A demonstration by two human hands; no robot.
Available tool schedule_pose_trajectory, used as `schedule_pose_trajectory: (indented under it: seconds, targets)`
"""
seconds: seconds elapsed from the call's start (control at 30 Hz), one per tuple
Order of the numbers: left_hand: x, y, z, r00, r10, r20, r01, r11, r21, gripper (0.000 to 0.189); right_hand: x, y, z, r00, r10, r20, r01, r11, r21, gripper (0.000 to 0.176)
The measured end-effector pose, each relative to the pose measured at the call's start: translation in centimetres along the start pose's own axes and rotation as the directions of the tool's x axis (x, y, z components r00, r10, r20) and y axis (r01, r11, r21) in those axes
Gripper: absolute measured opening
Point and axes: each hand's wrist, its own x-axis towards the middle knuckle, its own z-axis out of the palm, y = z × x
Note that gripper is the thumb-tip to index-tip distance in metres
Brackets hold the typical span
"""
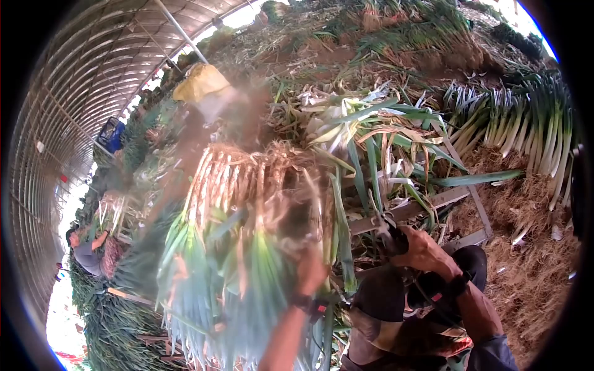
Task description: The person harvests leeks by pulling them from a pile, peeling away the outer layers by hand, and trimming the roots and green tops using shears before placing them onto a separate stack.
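My right hand is wrapped around a dark-handled air gun, whose metal nozzle points up and left. My left hand is smeared by motion, at the right side of a spread of long green onions; its grip cannot be made out. These onions lie with brown, soil-covered roots away from me and green leaves toward me. Dust blurs the air beyond the roots. Between my hands and farther off lies a heap of stripped leaves, partly over a metal frame.
Rows of cleaned long onions lie at the right, beside root-covered ground. A yellow sack stands at the back. Another person works at the left. A blue crate sits near the tunnel wall.
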Motion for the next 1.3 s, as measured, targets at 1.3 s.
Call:
schedule_pose_trajectory:
  seconds: [1.3]
  targets:
    - [-10.0,3.4,-6.3,0.911,0.413,0.017,-0.379,0.818,0.432,0.024,-1.9,-10.7,4.7,0.829,-0.241,0.505,0.415,0.87,-0.266,0.055]
